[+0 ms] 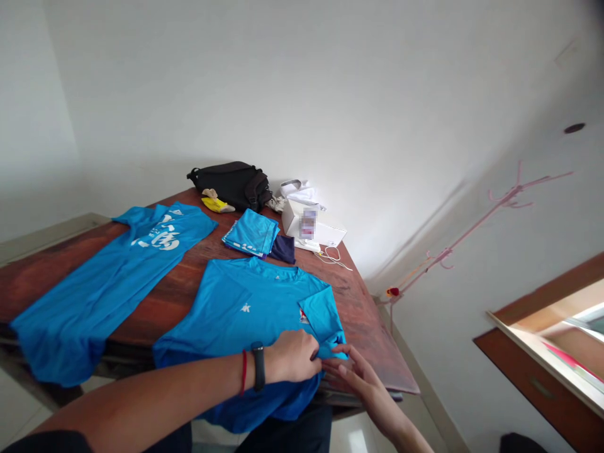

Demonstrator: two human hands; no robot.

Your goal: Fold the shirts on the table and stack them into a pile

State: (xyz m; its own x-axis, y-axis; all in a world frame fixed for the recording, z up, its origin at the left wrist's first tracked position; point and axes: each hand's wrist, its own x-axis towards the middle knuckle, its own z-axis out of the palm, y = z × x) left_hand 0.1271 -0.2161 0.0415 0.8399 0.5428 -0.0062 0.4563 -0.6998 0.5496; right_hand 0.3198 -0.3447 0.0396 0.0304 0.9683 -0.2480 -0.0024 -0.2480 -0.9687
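Blue T-shirt [271,305], likely light, soft and limp, lies beneath and ahead of the left hand [293,357], which pinches its edge, a suitable hold point; the adjacent right hand's [362,379] grip cannot be determined.

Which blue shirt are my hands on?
The spread shirt in front of the folded pile: your left hand and right hand are on it. Neither touches the big-print shirt at left.

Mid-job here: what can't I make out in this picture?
Head view:
Left hand: most fingertips, hidden behind its knuckles.
Nearer blue shirt: part of its lower front, covered by the left forearm.
Blurred patch at the white box: pixelation hides what it shows.
Black object, bottom right: its shape, cut off by the picture edge.
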